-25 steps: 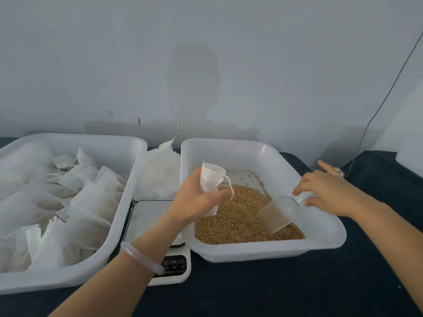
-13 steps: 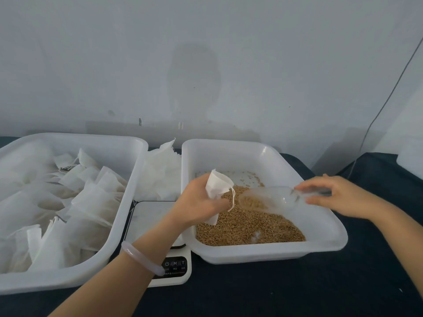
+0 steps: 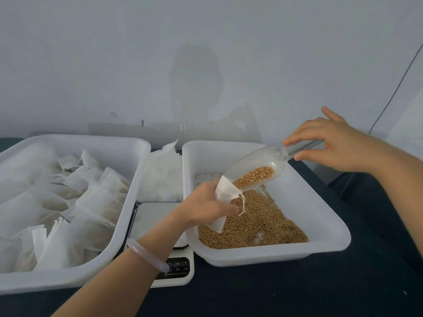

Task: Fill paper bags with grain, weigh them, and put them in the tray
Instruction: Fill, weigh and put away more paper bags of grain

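Raised and tipped since half a second ago, a clear plastic scoop now slants lip-down to the open mouth of a small white paper bag, golden-brown grain lying along its lower side. The bag stands tilted in the person's left hand, whose fingers and thumb curl round its middle; its top shows above the hand, its bottom corner pokes out below, and a white drawstring dangles from its rim. The right hand pinches the scoop's handle between thumb and fingers, the little finger lifted clear.

Bag and scoop are both held over a white rectangular plastic tray with a bed of loose grain in its near half. Just left of it sits a white digital kitchen scale, partly under the left forearm, which wears a pale translucent bangle. Behind the scale is a heap of flat white empty bags. Farther left, a second, larger white plastic tray holds many white bags. Everything rests on a dark cloth-covered table against a pale wall, down which a thin dark cable runs at right.
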Motion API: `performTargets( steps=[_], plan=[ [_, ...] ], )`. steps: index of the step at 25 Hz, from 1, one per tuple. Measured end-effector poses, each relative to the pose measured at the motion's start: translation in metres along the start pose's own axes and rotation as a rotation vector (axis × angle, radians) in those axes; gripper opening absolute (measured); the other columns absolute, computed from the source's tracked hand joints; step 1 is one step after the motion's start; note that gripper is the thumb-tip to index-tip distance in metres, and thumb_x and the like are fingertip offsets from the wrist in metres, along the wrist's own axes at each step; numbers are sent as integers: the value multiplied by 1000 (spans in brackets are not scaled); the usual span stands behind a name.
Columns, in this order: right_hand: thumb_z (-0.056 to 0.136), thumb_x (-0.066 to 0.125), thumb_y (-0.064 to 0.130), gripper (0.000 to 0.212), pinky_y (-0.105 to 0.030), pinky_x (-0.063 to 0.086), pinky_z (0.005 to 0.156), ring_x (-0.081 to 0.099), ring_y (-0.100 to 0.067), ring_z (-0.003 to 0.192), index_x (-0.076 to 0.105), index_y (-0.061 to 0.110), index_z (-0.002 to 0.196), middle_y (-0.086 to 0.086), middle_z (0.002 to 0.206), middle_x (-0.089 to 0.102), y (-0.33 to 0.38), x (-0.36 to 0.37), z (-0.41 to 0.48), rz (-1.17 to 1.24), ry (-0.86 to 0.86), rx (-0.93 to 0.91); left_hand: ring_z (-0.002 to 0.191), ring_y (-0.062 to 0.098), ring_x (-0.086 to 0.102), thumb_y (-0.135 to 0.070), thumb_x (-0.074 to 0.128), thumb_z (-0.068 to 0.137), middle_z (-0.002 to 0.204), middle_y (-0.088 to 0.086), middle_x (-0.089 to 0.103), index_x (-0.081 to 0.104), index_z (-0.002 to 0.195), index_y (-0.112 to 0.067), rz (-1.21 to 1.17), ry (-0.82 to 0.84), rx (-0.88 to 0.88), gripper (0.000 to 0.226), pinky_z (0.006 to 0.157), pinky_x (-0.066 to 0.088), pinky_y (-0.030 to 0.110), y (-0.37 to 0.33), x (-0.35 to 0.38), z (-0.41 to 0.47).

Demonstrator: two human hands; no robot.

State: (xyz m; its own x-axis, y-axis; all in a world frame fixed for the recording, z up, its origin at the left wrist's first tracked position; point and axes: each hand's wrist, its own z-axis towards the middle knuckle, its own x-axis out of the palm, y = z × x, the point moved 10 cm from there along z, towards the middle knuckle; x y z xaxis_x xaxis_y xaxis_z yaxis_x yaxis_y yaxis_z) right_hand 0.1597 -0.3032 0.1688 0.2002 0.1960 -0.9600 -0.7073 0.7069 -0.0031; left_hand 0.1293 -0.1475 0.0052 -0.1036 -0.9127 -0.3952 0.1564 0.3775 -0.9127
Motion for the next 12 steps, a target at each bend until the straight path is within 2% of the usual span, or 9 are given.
performTargets(
  steps=[2, 6, 9, 12],
  plan=[
    [82, 67, 24, 29, -34, -9, 117, 50, -12, 112, 63, 35, 109, 11, 107, 60, 4, -3, 3, -42, -19, -17, 62, 7, 59, -17, 74, 74, 70, -7, 60, 59, 87, -21, -17, 0, 0, 20, 61, 50, 23, 0, -1, 1],
    [79, 71, 25, 30, -36, -6, 116, 47, -10, 106, 66, 35, 107, 15, 101, 55, 10, -9, 5, -128, -70, -49, 59, 5, 58, -14, 74, 74, 61, -13, 57, 55, 75, -26, -6, 40, -4, 23, 62, 50, 23, -1, 1, 3],
    [77, 73, 25, 30, -37, -4, 114, 45, -8, 99, 68, 34, 106, 15, 98, 54, 15, -14, 5, -175, -116, -78, 63, 11, 59, -11, 73, 75, 65, -7, 58, 55, 75, -22, 3, 32, -8, 21, 66, 51, 30, -1, -2, 7],
    [78, 72, 27, 30, -35, -4, 113, 43, -7, 98, 68, 34, 107, 15, 98, 53, 15, -14, 7, -186, -133, -73, 64, 12, 59, -10, 73, 75, 68, -3, 59, 57, 79, -19, -22, 1, 1, 18, 65, 49, 30, -3, -5, 8]
  ],
)
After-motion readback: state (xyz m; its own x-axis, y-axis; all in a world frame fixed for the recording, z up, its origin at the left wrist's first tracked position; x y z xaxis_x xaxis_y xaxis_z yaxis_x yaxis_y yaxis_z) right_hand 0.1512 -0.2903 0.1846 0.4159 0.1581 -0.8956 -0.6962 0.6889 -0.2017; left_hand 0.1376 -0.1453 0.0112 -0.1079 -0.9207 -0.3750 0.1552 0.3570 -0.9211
